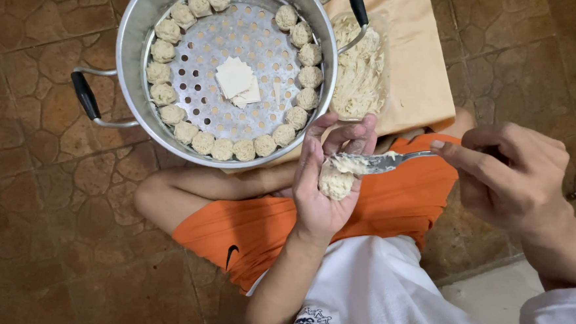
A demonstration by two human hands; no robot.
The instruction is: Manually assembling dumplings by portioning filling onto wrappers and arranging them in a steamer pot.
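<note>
My left hand (322, 180) is cupped palm up around a half-formed dumpling (336, 181). A metal knife (383, 161), gripped by my right hand (509, 173), lies flat across the dumpling with pale filling smeared on its blade. Just beyond my hands stands a round metal steamer pot (132, 65) with a perforated tray. Several finished dumplings (222, 149) line the tray's rim in a ring. A small stack of square white wrappers (236, 79) lies at the tray's middle.
A clear bag of pale filling mix (360, 66) rests on brown paper (420, 56) right of the pot. The pot's black handles (86, 95) stick out left and upper right. I sit cross-legged in orange shorts (252, 229) on a brown tiled floor (41, 214).
</note>
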